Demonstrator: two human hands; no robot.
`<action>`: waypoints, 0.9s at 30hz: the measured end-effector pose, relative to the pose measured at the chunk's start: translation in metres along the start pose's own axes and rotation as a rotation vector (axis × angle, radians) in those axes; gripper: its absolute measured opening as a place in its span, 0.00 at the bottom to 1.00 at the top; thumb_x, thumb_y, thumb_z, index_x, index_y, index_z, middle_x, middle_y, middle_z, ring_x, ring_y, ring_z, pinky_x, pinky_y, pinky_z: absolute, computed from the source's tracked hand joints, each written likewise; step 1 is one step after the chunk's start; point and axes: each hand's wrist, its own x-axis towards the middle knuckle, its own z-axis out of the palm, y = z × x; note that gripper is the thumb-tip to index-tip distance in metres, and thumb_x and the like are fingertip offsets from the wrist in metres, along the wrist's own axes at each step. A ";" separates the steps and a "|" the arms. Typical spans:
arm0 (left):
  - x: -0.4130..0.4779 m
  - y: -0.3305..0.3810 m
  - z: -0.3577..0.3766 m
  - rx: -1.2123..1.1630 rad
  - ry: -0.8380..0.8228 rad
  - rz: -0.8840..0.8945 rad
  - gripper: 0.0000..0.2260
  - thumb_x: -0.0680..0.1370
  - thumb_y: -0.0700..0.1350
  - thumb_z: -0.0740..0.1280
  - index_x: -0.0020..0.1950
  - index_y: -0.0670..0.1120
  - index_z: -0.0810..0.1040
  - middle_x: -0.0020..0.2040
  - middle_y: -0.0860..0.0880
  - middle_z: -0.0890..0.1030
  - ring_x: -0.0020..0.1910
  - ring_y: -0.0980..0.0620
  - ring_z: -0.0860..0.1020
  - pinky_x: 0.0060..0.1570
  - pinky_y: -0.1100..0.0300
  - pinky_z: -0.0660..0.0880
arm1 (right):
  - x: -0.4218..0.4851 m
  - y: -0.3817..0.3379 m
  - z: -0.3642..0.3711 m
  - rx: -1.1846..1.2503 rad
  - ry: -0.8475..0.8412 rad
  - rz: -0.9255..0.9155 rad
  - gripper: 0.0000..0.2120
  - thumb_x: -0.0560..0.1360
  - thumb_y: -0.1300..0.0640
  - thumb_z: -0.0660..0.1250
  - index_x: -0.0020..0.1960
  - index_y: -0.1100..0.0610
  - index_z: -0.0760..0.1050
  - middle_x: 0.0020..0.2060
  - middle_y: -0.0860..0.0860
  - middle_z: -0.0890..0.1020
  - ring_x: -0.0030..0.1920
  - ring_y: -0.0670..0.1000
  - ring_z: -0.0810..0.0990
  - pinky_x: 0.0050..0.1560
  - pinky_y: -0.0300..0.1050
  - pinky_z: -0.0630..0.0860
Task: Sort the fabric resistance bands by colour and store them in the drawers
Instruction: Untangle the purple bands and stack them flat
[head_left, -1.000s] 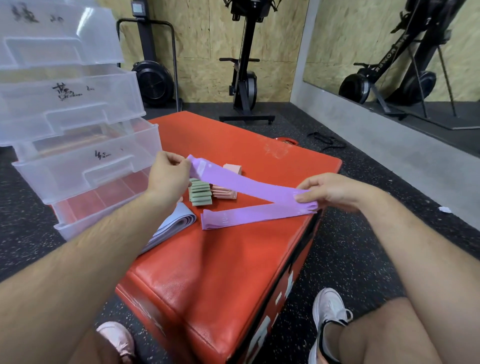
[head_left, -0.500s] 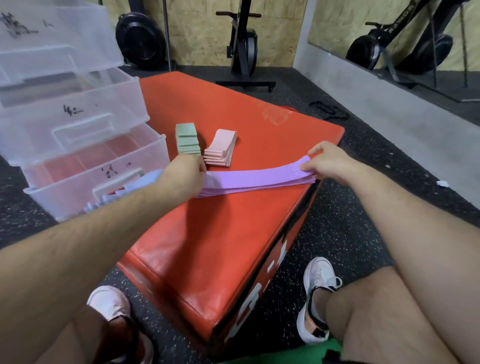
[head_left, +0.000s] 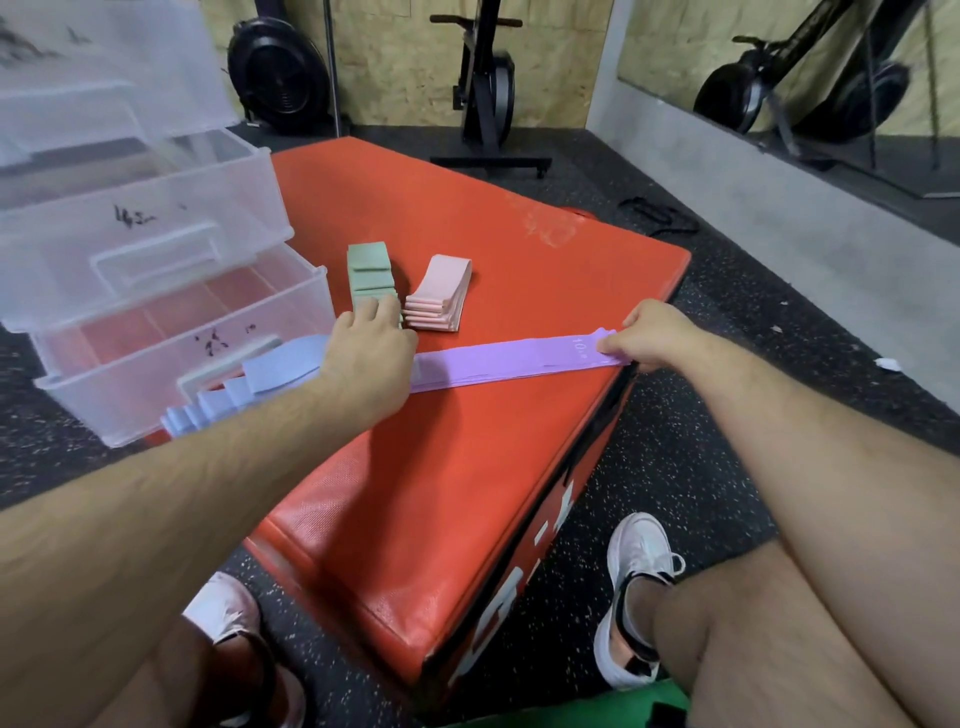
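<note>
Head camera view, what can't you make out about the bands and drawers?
1. The purple band's left end: head view, under the left hand.
2. That hand's grip: head view, hidden beneath its own back.
3. The drawer labels: head view, handwriting too blurred to read.
4. The top drawer: head view, cut off by the upper left edge.

This is a single view, from a wide-angle camera worn on the person's head. It faces forward and steeply down. The left forearm (head_left: 182, 467) enters at 8 o'clock and the right forearm (head_left: 779, 426) at 4 o'clock, and both point toward the centre. The camera is close to the red padded box (head_left: 467, 467), which fills the middle. Just above centre, the left grip (head_left: 366, 340) and the right grip (head_left: 649, 335) are on the purple band (head_left: 519, 358). The clear drawers (head_left: 156, 218) stand very near, at 10 o'clock. A thigh (head_left: 779, 649) and a white shoe (head_left: 639, 571) show toward 5 o'clock. At 12 o'clock the view reaches the plywood wall (head_left: 405, 67), well apart from the box.
</note>
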 end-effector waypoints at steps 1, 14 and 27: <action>0.000 0.003 0.000 -0.027 0.021 0.037 0.11 0.75 0.43 0.63 0.54 0.48 0.80 0.58 0.46 0.72 0.58 0.42 0.70 0.53 0.51 0.67 | 0.000 0.000 0.000 0.015 0.003 0.020 0.09 0.67 0.56 0.74 0.36 0.58 0.76 0.30 0.55 0.80 0.29 0.54 0.79 0.42 0.50 0.84; 0.005 0.045 0.010 -0.396 -0.160 0.295 0.18 0.79 0.53 0.61 0.69 0.56 0.73 0.66 0.55 0.72 0.64 0.49 0.70 0.60 0.47 0.71 | -0.003 0.001 -0.012 0.019 0.051 0.012 0.16 0.73 0.57 0.72 0.32 0.57 0.68 0.30 0.52 0.71 0.30 0.53 0.69 0.31 0.45 0.65; -0.005 0.028 0.000 -0.386 -0.048 0.287 0.12 0.76 0.48 0.61 0.56 0.48 0.80 0.52 0.48 0.77 0.52 0.43 0.75 0.49 0.48 0.76 | -0.049 -0.059 -0.035 0.235 -0.112 -0.179 0.12 0.69 0.60 0.76 0.50 0.65 0.84 0.46 0.59 0.87 0.39 0.49 0.80 0.41 0.45 0.78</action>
